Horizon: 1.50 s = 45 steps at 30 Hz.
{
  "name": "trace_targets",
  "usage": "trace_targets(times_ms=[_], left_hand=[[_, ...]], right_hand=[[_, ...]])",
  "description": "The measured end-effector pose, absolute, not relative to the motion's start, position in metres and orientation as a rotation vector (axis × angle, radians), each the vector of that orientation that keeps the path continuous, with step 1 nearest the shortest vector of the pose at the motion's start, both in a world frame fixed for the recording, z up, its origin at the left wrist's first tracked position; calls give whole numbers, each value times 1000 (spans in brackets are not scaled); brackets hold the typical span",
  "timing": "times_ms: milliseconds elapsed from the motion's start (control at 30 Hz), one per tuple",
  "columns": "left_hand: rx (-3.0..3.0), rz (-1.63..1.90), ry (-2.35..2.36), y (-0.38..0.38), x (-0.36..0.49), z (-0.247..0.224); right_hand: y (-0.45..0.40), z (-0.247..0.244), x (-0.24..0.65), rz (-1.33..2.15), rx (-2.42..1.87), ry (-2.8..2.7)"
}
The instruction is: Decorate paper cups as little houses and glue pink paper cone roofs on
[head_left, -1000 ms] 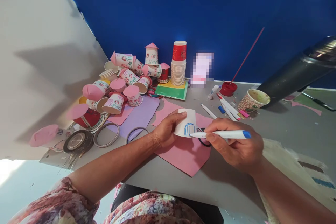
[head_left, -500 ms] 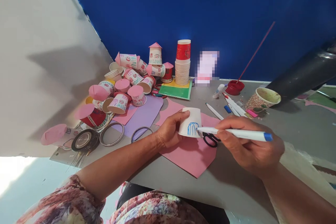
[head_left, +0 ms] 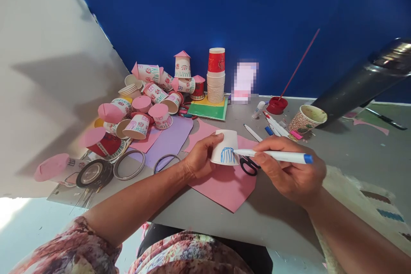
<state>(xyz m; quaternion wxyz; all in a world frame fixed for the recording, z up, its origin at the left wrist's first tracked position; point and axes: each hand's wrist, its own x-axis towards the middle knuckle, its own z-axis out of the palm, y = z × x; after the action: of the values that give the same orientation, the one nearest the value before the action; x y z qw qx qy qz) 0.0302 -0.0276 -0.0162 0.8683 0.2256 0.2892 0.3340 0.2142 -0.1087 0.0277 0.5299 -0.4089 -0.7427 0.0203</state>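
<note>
A white paper cup, turned upside down, is gripped at its left side by my left hand. Its wall carries a blue drawing, an arched outline with upright strokes inside. Pinched in my right hand is a white marker with a blue end; its tip meets the cup at the drawing's right edge. Beneath the cup lies pink paper. Black-handled scissors rest on that paper between my hands, their blades hidden.
Decorated paper cups with pink paper tops pile up at the left. Behind stands a stack of cups. Tape rolls lie near my left forearm. Loose markers, a glue stick and a patterned cup are at the right.
The whole scene has shifted left as the camera turned slightly right. More blue strokes show inside the arch on the cup. Both hands keep their hold.
</note>
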Motion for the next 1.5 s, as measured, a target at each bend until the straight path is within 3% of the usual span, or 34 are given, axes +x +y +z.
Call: trace_targets(times_ms=[233,1500], left_hand=[[513,658,545,-27,29,-20],[657,764,631,-35,32,-15]], right_hand=[[-110,31,214,174,-952,-1834],[-111,27,211,110,-936,-1844]])
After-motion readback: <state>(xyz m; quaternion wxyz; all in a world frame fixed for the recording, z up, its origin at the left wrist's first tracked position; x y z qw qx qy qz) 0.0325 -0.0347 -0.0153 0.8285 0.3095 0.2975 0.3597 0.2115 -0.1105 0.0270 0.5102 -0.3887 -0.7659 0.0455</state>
